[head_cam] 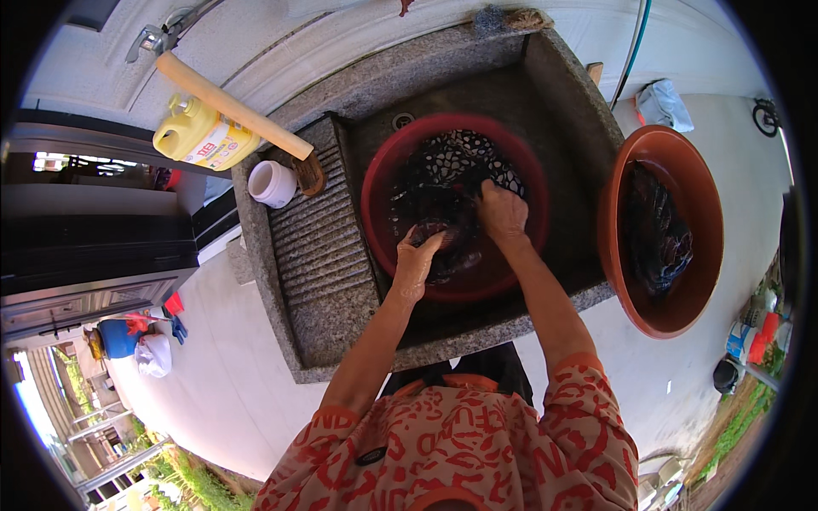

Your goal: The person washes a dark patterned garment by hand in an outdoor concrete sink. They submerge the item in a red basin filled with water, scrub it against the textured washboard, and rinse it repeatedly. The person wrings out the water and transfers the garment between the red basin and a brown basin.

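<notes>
A dark red plastic basin [533, 255] stands in the stone sink [562, 96], with wet clothes and water in it. My left hand [415, 255] pinches a fold of dark wet cloth [434, 233] between thumb and fingers, low in the basin. Farther right and higher, my right hand [503, 211] is closed in a fist on the dark garment. Beside it lies black fabric with pale spots [457, 156]. The fingertips of my right hand are partly hidden by the cloth.
On the left is a ribbed stone washboard [319, 223], with a white plastic tub [273, 184], a brown scrubbing brush [311, 174], a wooden rod [236, 105] and a yellow detergent jug [204, 137]. A brown oval basin [703, 255] holding dark wet clothes [658, 230] stands at the right.
</notes>
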Demonstrator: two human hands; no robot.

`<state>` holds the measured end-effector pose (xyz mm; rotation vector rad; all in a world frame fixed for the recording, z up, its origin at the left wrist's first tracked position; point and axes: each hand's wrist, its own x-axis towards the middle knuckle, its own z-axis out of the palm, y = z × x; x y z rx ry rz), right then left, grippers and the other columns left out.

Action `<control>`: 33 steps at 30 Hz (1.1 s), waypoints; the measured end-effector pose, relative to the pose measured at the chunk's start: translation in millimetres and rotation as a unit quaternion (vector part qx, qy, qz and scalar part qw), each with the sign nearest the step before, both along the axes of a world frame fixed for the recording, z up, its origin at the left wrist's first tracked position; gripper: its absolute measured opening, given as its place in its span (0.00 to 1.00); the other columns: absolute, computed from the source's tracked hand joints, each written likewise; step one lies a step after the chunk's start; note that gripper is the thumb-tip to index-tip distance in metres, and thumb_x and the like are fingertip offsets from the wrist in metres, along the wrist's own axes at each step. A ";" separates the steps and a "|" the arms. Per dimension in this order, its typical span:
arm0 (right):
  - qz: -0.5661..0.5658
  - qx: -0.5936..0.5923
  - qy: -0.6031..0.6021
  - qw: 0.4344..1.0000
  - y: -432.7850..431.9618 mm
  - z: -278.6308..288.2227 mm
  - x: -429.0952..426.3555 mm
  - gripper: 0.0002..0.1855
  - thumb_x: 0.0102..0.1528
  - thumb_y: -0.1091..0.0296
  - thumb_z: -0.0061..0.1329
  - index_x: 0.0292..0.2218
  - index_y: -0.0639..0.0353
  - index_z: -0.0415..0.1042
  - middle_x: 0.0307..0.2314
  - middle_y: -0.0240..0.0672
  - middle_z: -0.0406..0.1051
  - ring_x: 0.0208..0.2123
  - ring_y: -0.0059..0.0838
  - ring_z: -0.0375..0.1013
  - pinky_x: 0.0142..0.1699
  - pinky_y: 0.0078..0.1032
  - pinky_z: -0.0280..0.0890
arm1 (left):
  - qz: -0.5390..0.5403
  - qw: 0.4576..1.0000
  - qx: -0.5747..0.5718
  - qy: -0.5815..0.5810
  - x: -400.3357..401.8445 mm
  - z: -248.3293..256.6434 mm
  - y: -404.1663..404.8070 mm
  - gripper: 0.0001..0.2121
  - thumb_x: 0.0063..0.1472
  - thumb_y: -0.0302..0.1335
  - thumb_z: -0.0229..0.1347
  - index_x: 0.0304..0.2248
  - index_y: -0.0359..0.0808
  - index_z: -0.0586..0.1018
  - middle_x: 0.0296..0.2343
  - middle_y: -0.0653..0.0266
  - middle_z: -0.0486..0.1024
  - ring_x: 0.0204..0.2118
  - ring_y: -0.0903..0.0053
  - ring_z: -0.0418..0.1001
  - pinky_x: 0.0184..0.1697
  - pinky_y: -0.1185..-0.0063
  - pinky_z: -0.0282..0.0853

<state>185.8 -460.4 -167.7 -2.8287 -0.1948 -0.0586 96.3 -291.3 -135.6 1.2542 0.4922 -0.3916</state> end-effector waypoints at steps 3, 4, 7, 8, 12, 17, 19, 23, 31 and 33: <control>-0.028 -0.137 0.112 0.984 -16.1 3.0 2.3 0.17 0.47 0.58 0.52 0.39 0.51 0.68 0.37 0.43 0.66 0.41 0.42 0.63 0.41 0.47 0.59 | -0.145 0.968 0.193 0.067 -5.0 -13.5 1.1 0.41 0.49 0.46 0.59 0.57 0.32 0.56 0.55 0.50 0.55 0.57 0.61 0.56 0.55 0.69 0.57; -0.041 -0.149 0.143 0.978 -15.4 9.4 1.2 0.20 0.47 0.57 0.52 0.42 0.49 0.68 0.42 0.44 0.64 0.44 0.42 0.60 0.43 0.48 0.57 | -0.165 0.966 0.175 0.097 -8.3 -2.8 -4.4 0.49 0.43 0.50 0.61 0.58 0.30 0.51 0.57 0.46 0.48 0.60 0.58 0.47 0.59 0.68 0.48; 0.032 -0.039 0.225 0.973 33.0 13.0 -32.5 0.27 0.47 0.56 0.53 0.49 0.40 0.63 0.51 0.48 0.53 0.52 0.51 0.52 0.45 0.52 0.58 | -0.160 0.965 0.204 0.038 -34.5 -73.8 -6.7 0.39 0.51 0.35 0.58 0.58 0.33 0.52 0.40 0.53 0.71 0.38 0.74 0.70 0.49 0.75 0.62; 0.066 -0.025 0.237 0.969 44.4 -4.9 -45.7 0.29 0.48 0.56 0.53 0.51 0.38 0.61 0.52 0.48 0.51 0.54 0.55 0.50 0.46 0.54 0.58 | -0.156 0.964 0.209 0.043 -39.0 -83.9 -6.7 0.36 0.52 0.33 0.57 0.58 0.33 0.53 0.40 0.53 0.71 0.38 0.74 0.70 0.47 0.75 0.64; 0.150 0.021 0.297 0.943 39.1 -71.6 -54.8 0.24 0.47 0.60 0.52 0.47 0.43 0.66 0.48 0.49 0.60 0.50 0.57 0.58 0.46 0.49 0.62 | -0.015 0.972 0.192 0.134 -43.4 -77.3 3.0 0.31 0.54 0.27 0.54 0.56 0.35 0.56 0.48 0.54 0.63 0.42 0.71 0.69 0.45 0.72 0.66; -0.023 0.291 0.269 0.918 42.0 -50.0 -34.8 0.16 0.44 0.74 0.48 0.39 0.56 0.71 0.33 0.43 0.72 0.38 0.42 0.71 0.42 0.35 0.67 | 0.106 0.971 0.057 0.207 -25.7 -40.2 13.8 0.30 0.56 0.43 0.53 0.54 0.39 0.59 0.55 0.56 0.52 0.49 0.60 0.66 0.48 0.63 0.64; 0.027 0.427 0.317 0.846 48.3 7.1 -42.5 0.15 0.42 0.82 0.42 0.35 0.60 0.68 0.28 0.37 0.68 0.30 0.32 0.69 0.36 0.24 0.63 | 0.151 0.948 -0.099 0.261 -9.7 -25.3 14.2 0.31 0.56 0.50 0.50 0.53 0.39 0.62 0.54 0.56 0.56 0.48 0.60 0.67 0.48 0.62 0.64; 0.211 0.528 0.135 0.811 69.0 82.8 -88.1 0.15 0.37 0.82 0.43 0.31 0.59 0.65 0.24 0.33 0.61 0.28 0.31 0.61 0.34 0.29 0.58 | 0.096 0.901 -0.419 0.055 -0.4 -67.9 41.1 0.28 0.57 0.53 0.46 0.47 0.39 0.69 0.43 0.59 0.70 0.44 0.66 0.70 0.45 0.65 0.68; 0.272 0.336 -0.103 0.896 101.2 111.9 -120.1 0.12 0.36 0.58 0.54 0.23 0.48 0.65 0.19 0.28 0.56 0.25 0.28 0.58 0.23 0.29 0.55 | 0.137 0.919 -0.367 0.044 -25.0 -12.3 40.4 0.25 0.59 0.47 0.45 0.48 0.38 0.68 0.43 0.60 0.70 0.43 0.69 0.70 0.44 0.68 0.68; 0.231 0.324 -0.184 0.899 110.2 105.9 -104.9 0.14 0.34 0.54 0.56 0.19 0.46 0.64 0.17 0.25 0.55 0.22 0.25 0.58 0.20 0.25 0.52 | 0.144 0.919 -0.365 0.043 -26.9 -2.6 39.1 0.24 0.60 0.46 0.45 0.48 0.37 0.68 0.43 0.60 0.71 0.43 0.70 0.71 0.44 0.69 0.68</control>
